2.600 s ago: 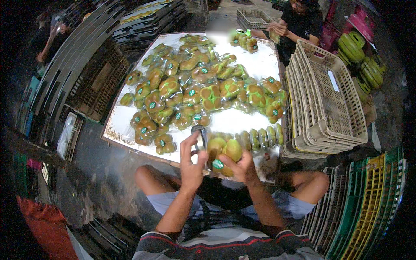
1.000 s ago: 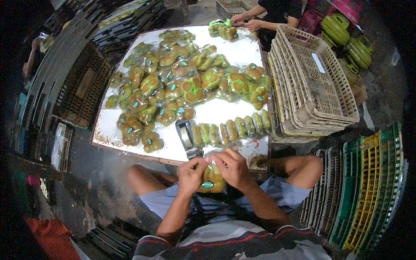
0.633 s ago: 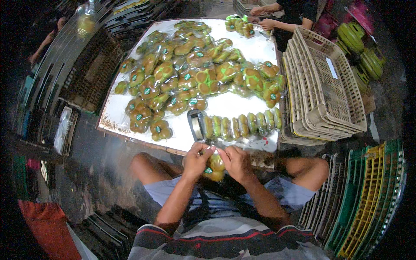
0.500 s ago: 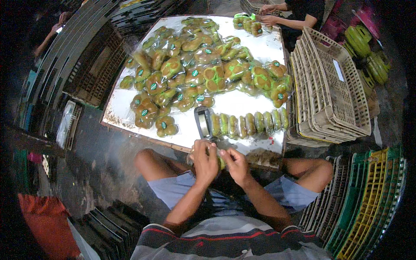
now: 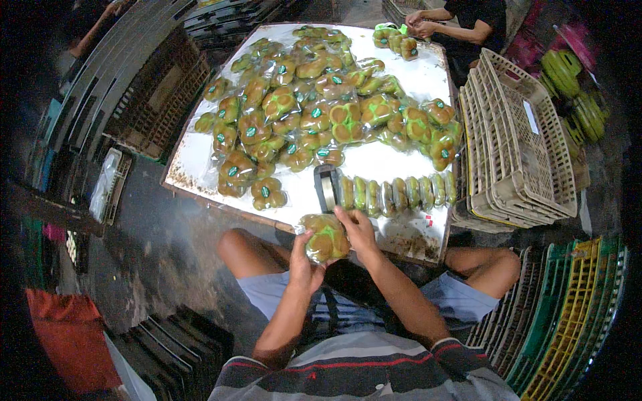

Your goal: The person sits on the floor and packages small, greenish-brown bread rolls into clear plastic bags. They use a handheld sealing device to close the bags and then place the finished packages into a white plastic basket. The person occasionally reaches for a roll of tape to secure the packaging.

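Note:
A clear-wrapped pack of green-and-brown buns (image 5: 326,238) is held up over my lap, just off the table's near edge. My left hand (image 5: 304,264) grips its left side, thumb on the front. My right hand (image 5: 359,232) has its fingers at the pack's upper right edge. Just beyond, a dark oblong holder with a pale strip (image 5: 327,189) lies on the white table (image 5: 294,215). To its right, several wrapped bun packs (image 5: 399,194) stand on edge in a row. A large heap of wrapped buns (image 5: 301,107), many with teal stickers, covers the table's left and middle.
Stacked beige crates (image 5: 515,140) stand against the table's right side. Green and yellow crates (image 5: 568,301) are at the lower right, dark trays (image 5: 174,347) at the lower left. Across the table, another person's hands (image 5: 422,25) are near more buns.
My hands have moved apart from close together, and the bun pack, mostly hidden before, now shows its broad face between them. The view has shifted slightly.

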A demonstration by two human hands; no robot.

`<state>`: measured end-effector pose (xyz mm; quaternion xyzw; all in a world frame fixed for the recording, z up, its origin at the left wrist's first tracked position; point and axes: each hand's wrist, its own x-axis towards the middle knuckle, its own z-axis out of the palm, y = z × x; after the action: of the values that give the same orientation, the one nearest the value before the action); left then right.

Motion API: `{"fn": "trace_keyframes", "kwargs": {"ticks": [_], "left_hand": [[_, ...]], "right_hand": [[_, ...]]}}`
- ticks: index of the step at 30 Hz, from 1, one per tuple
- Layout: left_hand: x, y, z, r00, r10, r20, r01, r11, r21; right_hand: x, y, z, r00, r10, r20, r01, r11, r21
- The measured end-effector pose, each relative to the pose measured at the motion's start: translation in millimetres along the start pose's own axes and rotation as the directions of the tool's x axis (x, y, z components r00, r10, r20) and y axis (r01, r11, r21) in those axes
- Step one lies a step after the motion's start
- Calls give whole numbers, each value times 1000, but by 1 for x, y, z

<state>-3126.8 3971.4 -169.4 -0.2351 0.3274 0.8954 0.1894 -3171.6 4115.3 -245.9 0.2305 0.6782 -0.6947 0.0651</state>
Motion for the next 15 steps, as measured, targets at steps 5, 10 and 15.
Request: {"fn": "trace_keyframes", "kwargs": {"ticks": [5, 10, 15], "left_hand": [[1, 21, -2, 999, 47, 14, -48, 997, 59], [1, 38, -29, 1000, 29, 4, -30, 987, 160], [3, 30, 9, 996, 49, 69, -70, 931, 357]], "right_hand": [[39, 40, 11, 991, -131, -32, 114, 942, -316], [0, 22, -15, 924, -265, 276, 344, 892, -294], [25, 39, -65, 905, -137, 402, 395, 618, -680]]}}
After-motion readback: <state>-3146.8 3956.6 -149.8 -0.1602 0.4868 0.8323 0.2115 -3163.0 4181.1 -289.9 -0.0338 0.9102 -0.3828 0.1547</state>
